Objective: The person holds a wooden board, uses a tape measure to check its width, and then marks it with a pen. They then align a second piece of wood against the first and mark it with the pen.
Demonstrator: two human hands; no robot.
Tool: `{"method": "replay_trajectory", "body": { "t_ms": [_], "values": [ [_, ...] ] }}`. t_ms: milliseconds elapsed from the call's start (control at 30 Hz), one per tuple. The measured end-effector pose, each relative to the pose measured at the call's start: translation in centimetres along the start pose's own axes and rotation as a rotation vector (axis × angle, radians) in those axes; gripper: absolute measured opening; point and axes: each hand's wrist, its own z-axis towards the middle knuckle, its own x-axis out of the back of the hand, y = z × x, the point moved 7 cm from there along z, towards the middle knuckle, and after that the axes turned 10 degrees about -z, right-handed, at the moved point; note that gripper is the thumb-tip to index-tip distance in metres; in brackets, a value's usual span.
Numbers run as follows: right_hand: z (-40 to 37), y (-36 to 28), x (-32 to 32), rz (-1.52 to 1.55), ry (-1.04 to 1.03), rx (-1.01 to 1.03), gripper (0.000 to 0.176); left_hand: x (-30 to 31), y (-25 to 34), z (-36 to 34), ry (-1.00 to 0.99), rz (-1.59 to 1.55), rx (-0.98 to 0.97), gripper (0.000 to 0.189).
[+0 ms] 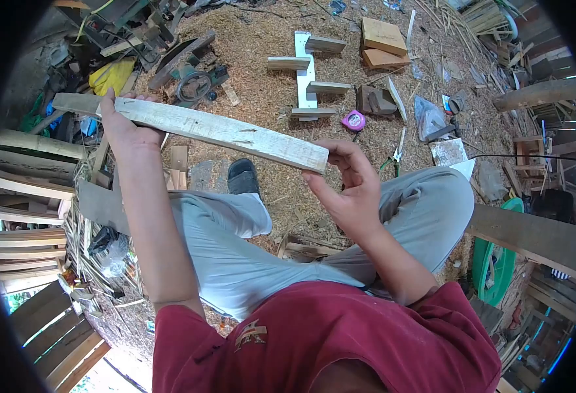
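Note:
A long, pale, weathered wooden board [216, 130] is held up across my lap, sloping down toward the right. My left hand [126, 131] grips it near its left part, the fingers partly hidden behind the wood. At the other end, my right hand [347, 187] has its thumb and fingers on the board's tip, pinching it. On the ground beyond lies a white wooden strip [303, 72] with several short wooden pieces [328, 87] sticking out to its sides.
A pink tape measure [353, 120] sits by a dark wooden block [376, 101]. Light wood blocks [384, 36], a plastic bag [428, 119] and green-handled pliers or shears [398, 154] lie to the right. A machine with a round wheel [194, 87] stands left. Wood shavings cover the floor.

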Motion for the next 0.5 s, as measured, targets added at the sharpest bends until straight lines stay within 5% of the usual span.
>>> {"method": "replay_trajectory", "body": {
  "t_ms": [300,500],
  "values": [
    [-0.2,-0.7,0.3,-0.077,0.089,0.062,0.038,-0.3,0.5,-0.6,-0.081,-0.066,-0.007,0.039],
    [-0.3,-3.0,0.6,-0.311,0.093,0.31,0.039,-1.3,1.2,-1.4,-0.256,-0.178,0.017,0.035]
  ]
}}
